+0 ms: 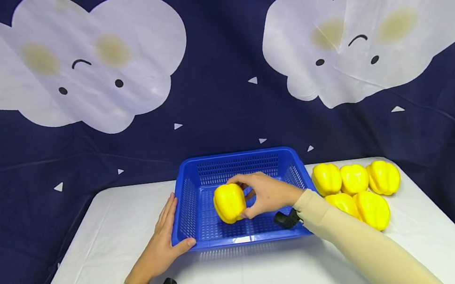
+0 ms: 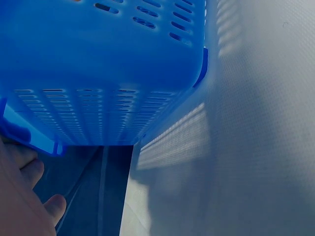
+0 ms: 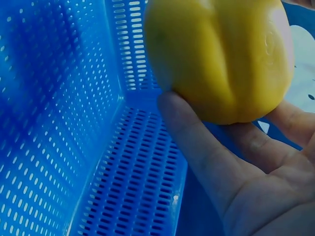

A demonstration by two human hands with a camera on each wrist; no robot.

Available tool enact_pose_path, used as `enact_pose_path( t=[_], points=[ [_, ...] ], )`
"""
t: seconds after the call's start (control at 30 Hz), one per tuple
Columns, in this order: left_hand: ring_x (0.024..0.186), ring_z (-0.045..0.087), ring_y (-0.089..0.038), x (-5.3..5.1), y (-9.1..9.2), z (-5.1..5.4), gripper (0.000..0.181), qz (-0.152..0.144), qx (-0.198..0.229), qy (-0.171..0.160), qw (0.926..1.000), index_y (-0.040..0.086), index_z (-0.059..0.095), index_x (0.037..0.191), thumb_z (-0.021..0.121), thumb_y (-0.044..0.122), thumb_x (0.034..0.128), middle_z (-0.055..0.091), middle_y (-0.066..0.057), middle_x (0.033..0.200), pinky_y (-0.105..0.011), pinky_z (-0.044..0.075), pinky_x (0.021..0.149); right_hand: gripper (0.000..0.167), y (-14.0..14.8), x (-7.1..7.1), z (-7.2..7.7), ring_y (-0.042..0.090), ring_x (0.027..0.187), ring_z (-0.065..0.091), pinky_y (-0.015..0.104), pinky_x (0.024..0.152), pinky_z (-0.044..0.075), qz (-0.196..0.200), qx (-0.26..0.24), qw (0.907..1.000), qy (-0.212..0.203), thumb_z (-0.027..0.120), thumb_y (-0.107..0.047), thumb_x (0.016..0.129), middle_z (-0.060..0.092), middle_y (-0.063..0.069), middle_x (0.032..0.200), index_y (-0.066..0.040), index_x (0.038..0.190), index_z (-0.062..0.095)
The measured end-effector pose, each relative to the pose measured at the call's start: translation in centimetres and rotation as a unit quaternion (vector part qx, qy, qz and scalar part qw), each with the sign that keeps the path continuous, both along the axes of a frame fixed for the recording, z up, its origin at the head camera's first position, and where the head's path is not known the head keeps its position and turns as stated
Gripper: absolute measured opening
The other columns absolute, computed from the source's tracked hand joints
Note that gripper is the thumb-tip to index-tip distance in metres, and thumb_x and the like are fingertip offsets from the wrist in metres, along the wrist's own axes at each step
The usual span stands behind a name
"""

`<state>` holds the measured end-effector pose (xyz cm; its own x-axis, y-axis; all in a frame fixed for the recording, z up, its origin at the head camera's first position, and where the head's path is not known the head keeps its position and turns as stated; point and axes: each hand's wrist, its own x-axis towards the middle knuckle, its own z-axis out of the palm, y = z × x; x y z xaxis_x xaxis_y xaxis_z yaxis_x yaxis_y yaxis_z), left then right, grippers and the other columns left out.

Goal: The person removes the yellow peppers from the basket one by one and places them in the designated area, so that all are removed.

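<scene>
A yellow bell pepper (image 1: 229, 203) is held by my right hand (image 1: 265, 193) above the floor of a blue plastic basket (image 1: 243, 239). Thumb and fingers pinch its right side in the head view. The right wrist view shows the same bell pepper (image 3: 221, 59) up close, with the thumb and fingers of the right hand (image 3: 256, 182) against it. My left hand (image 1: 161, 245) rests on the basket's near left corner, fingers straight along the left side and thumb on the front rim. Part of that hand (image 2: 24, 191) appears in the left wrist view beside the basket's slotted wall (image 2: 98, 59).
Several more yellow bell peppers (image 1: 354, 179) lie grouped on the white table (image 1: 244, 282) right of the basket, partly behind the right forearm. A dark blue cloth with printed clouds (image 1: 222, 67) hangs behind the table.
</scene>
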<state>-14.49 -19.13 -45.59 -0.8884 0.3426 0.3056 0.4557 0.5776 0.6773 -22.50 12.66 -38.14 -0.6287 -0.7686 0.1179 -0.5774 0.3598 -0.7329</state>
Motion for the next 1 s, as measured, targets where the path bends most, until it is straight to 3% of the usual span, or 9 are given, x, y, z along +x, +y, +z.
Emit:
enact_pose_path(
  t=[0.6,1.0],
  points=[
    [0.154,0.0,-0.033,-0.1,-0.1,-0.1,0.103,-0.005,0.0,0.006,1.0,0.006,0.006,0.162,0.076,0.023,0.0873,-0.004,-0.003,0.169,-0.073,0.014,0.111,0.071,2.9,1.4,0.8,0.019,0.11,0.061,0.026,0.086,0.056,-0.045,-0.02,0.9979,0.041,0.083,-0.019,0.075,0.063,0.001,0.124,-0.007,0.137,0.053],
    [0.154,0.001,-0.035,0.0,-0.1,-0.1,0.103,-0.003,0.002,0.004,1.0,0.007,0.006,0.162,0.076,0.024,0.0878,-0.004,-0.002,0.169,-0.074,0.014,0.111,0.074,5.4,2.7,0.8,0.017,0.109,0.062,0.027,0.087,0.056,-0.103,-0.036,0.9921,0.062,0.085,-0.019,0.074,0.062,-0.001,0.128,-0.009,0.139,0.052]
  ],
)
